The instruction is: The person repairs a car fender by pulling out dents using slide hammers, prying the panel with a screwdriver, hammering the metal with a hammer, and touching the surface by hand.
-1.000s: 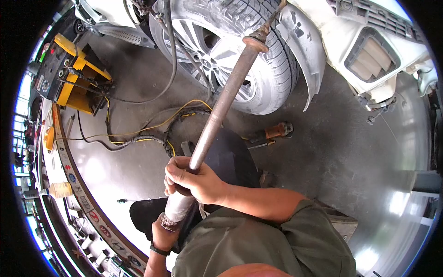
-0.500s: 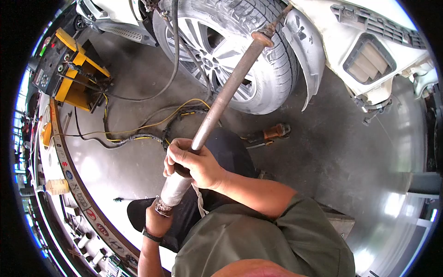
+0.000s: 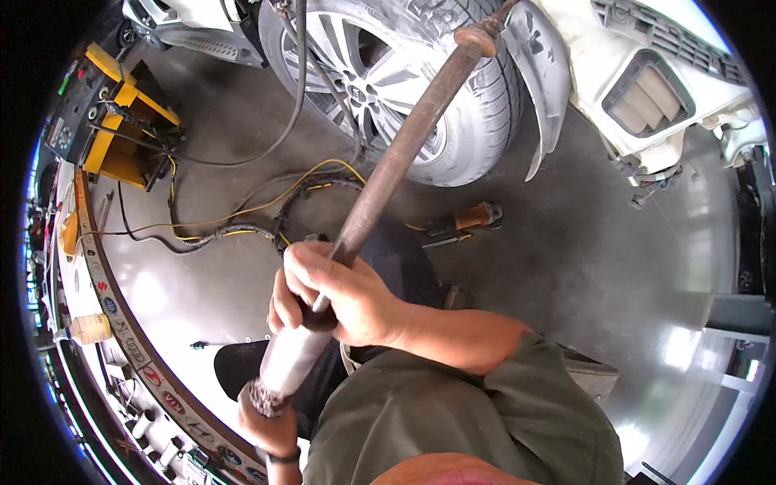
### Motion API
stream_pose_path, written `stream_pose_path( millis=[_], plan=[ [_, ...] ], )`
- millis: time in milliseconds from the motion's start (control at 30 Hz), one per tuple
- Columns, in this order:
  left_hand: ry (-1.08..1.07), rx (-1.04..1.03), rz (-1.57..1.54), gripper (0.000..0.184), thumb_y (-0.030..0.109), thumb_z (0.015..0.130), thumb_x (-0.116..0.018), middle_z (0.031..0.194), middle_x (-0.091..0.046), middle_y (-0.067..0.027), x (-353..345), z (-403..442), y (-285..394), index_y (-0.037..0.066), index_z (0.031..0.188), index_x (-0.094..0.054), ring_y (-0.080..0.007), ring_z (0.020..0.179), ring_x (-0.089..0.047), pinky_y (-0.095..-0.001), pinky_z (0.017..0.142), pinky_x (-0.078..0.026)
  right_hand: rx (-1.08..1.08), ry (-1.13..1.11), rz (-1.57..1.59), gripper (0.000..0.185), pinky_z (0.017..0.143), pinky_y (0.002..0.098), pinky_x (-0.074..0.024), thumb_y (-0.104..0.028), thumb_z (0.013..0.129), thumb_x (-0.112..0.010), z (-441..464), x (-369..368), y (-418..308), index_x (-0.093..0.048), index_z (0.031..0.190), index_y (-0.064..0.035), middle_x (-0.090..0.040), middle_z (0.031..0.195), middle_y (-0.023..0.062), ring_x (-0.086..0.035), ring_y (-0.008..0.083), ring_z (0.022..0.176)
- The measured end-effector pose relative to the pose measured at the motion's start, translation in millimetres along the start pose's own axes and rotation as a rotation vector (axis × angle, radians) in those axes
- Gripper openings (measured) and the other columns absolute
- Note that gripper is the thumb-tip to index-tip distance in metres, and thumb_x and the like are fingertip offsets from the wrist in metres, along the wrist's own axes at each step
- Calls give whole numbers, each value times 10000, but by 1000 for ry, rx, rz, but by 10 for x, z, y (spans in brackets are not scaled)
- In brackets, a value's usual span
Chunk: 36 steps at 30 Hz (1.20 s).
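A long slide hammer (image 3: 396, 162) runs diagonally from near my lap up past the tyre. Its far end has a rusty flange (image 3: 475, 40) and a tapering tip near the fender's edge; what the tip touches is cut off. My right hand (image 3: 339, 295) is closed around the tool at a dark collar, just above a silver cylinder (image 3: 295, 356). My left hand (image 3: 265, 424), with a dark band at the wrist, is closed around the rough grip (image 3: 267, 398) at the near end.
A white car's wheel (image 3: 368, 89) and loose fender (image 3: 540, 89) stand ahead. An orange angle grinder (image 3: 477, 217) lies on the floor. Cables (image 3: 234, 233) snake towards a yellow and black machine (image 3: 121, 129). A workbench with brand stickers (image 3: 149, 374) curves along the left.
My left hand has moved down and left with the grip, and the distance between my hands has grown. The view has shifted slightly; my right hand stays closed around the tool.
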State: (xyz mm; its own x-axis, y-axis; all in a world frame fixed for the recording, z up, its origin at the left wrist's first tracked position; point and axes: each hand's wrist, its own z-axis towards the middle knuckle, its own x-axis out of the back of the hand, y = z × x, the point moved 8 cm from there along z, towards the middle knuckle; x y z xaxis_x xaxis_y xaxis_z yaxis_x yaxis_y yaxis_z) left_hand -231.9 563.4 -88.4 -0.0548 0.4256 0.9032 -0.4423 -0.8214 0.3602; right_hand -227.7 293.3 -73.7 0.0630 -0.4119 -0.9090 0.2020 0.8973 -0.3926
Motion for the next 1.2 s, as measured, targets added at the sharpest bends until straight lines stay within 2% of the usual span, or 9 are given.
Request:
stream_pose_path(
  millis=[100, 200, 267, 433, 700, 867, 1000, 1067, 1200],
  plan=[
    [-290, 170, -231, 391, 3, 677, -821, 896, -710, -126, 406, 108, 123, -14, 1018, -628, -162, 824, -645, -335, 729, -523, 107, -226, 40, 484, 761, 399, -535, -417, 1110, -444, 32, -310, -41, -433, 724, -124, -602, 635, 76, -660, 251, 713],
    [-907, 356, -273, 406, 56, 729, -782, 938, -731, -106, 594, 143, 94, -16, 1103, -644, -187, 855, -684, -345, 781, -545, 149, -449, 135, 462, 780, 422, -526, -383, 1108, -440, -2, -665, -123, -439, 716, -137, -630, 647, 64, -639, 245, 683],
    [-1082, 282, -294, 407, 62, 733, -781, 939, -732, -106, 713, 137, 193, -15, 1108, -644, -188, 856, -686, -346, 784, -545, 200, -581, 213, 433, 751, 413, -537, -380, 1118, -425, -44, -871, -168, -468, 758, -144, -646, 652, 30, -655, 218, 672],
    [-1111, 172, -314, 411, 78, 743, -777, 941, -733, -108, 760, 299, 345, -13, 1121, -644, -191, 861, -689, -348, 792, -548, 211, -485, 178, 472, 749, 408, -535, -385, 1118, -419, 4, -1042, -186, -414, 713, -143, -582, 592, 33, -634, 226, 634],
    [-1142, 81, -353, 418, 104, 759, -770, 944, -735, -111, 976, 568, 296, -9, 1141, -644, -196, 868, -695, -352, 803, -551, 187, -530, 132, 369, 798, 408, -536, -321, 1072, -496, 163, -1092, -142, -458, 743, -159, -650, 654, 5, -660, 199, 690],
    [-1189, -7, -379, 423, 120, 769, -766, 946, -736, -113, 1175, 719, 185, -6, 1154, -644, -199, 872, -698, -355, 811, -553, 225, -563, 106, 350, 846, 438, -521, -339, 1085, -441, 332, -1088, -70, -444, 782, -162, -635, 717, 10, -642, 216, 744],
    [-1305, 6, -504, 328, 141, 823, -700, 890, -699, -123, 1304, 924, 182, 6, 1118, -650, -196, 859, -673, -360, 813, -544, 120, -270, 131, 344, 908, 477, -483, -390, 1043, -528, 369, -1142, -55, -455, 825, -134, -605, 758, 79, -620, 268, 812],
    [-1301, -13, -366, 445, 220, 795, -713, 1007, -722, -239, 1357, 955, 79, 2, 1175, -636, -387, 981, -718, -431, 899, -543, 86, -94, 163, 309, 940, 480, -472, -364, 1020, -551, 354, -1170, -31, -456, 833, -137, -602, 816, 78, -616, 266, 864],
    [-1306, -27, -398, 404, 219, 785, -696, 912, -701, -242, 1532, 920, 188, -19, 1105, -633, -390, 894, -700, -434, 830, -547, 23, 252, 140, 185, 999, 482, -459, -290, 972, -640, 173, -1334, -16, -532, 911, -153, -583, 899, 31, -604, 222, 903]
  ],
)
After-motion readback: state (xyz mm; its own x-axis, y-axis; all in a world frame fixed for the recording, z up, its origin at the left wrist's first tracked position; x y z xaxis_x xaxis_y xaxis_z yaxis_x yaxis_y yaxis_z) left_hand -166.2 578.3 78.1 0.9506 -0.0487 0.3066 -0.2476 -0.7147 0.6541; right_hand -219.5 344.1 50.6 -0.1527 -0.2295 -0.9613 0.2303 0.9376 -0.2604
